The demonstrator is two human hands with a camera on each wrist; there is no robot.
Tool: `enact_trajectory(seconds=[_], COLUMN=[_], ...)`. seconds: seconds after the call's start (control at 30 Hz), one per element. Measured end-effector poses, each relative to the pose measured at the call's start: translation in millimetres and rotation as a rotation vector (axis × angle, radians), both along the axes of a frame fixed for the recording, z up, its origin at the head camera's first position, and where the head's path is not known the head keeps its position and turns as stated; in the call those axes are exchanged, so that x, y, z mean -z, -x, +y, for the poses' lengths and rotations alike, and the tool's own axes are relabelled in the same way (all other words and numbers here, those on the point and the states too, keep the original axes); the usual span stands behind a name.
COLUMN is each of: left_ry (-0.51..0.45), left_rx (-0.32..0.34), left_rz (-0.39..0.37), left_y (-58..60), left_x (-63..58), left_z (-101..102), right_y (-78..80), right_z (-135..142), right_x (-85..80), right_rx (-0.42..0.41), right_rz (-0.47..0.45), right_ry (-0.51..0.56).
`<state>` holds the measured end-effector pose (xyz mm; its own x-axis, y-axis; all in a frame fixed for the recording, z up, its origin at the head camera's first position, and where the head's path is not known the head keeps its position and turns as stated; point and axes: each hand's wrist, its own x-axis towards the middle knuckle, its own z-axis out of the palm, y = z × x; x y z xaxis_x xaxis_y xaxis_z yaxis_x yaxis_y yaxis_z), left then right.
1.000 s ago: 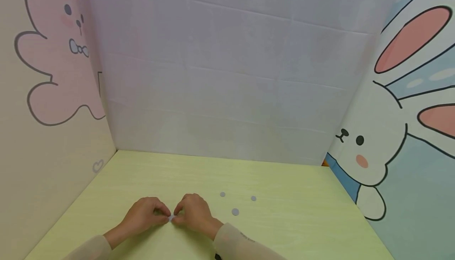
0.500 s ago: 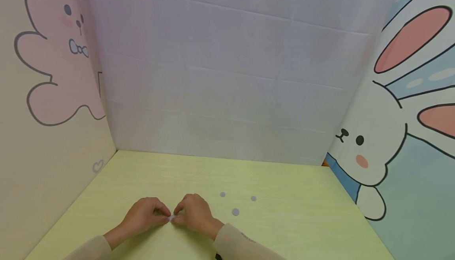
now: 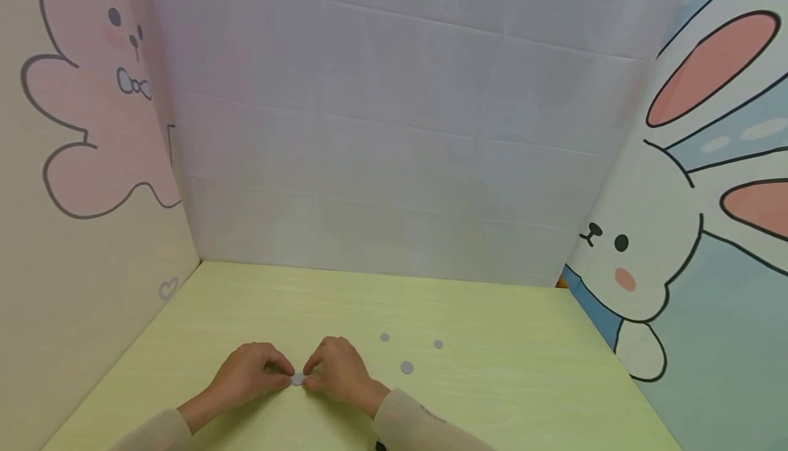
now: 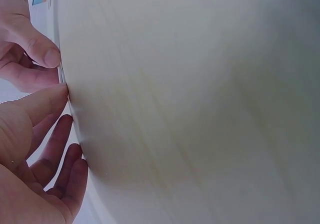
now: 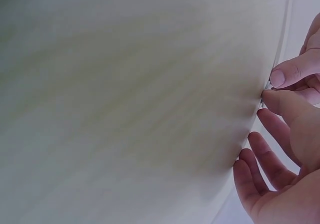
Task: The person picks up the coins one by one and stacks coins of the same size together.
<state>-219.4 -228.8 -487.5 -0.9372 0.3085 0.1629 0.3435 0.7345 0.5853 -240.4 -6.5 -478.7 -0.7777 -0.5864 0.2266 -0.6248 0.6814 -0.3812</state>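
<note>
In the head view a small flat grey disc (image 3: 297, 379) lies at table level between my two hands. My left hand (image 3: 249, 372) holds its left edge with thumb and fingertips. At the right edge, the curled thumb and forefinger of my right hand (image 3: 340, 372) are on the disc. The left wrist view has my left hand (image 4: 37, 149) low at the left, its fingertips against the table, with the right hand above. The right wrist view has my right hand (image 5: 280, 149) with fingertips likewise on the table. The disc is too edge-on there to make out.
Right of my hands lie three more grey discs: a larger one (image 3: 407, 367) and two smaller ones, one at the back (image 3: 384, 337) and one farther right (image 3: 438, 345). The pale yellow table (image 3: 505, 382) ends at a white back sheet (image 3: 394, 198) and printed side walls.
My right fingertips have shifted slightly to the right, and more of the disc between the hands shows. My left hand and the other discs have kept their places.
</note>
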Motion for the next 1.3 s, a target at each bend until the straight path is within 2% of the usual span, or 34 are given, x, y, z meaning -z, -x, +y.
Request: enact_trajectory(seconds=[0.37,0.87,1.3], left_ry=[0.013,-0.021,-0.02], left_rx=[0.002,0.022,0.013], left_rz=[0.004,-0.016,-0.026], left_y=[-0.3,0.6,0.0], left_x=[0.1,0.0,-2.2], left_z=[-0.9,-2.4,-0.8], right_y=[-1.4,-3.2,-2.9], right_z=[-3.3,-5.9,-7.2], right_x=[0.5,0.7,1.7], right_rx=[0.025,0.05,0.069], right_rz=[0.01,0.03,0.0], right_ry=[-0.002,-0.025,-0.021])
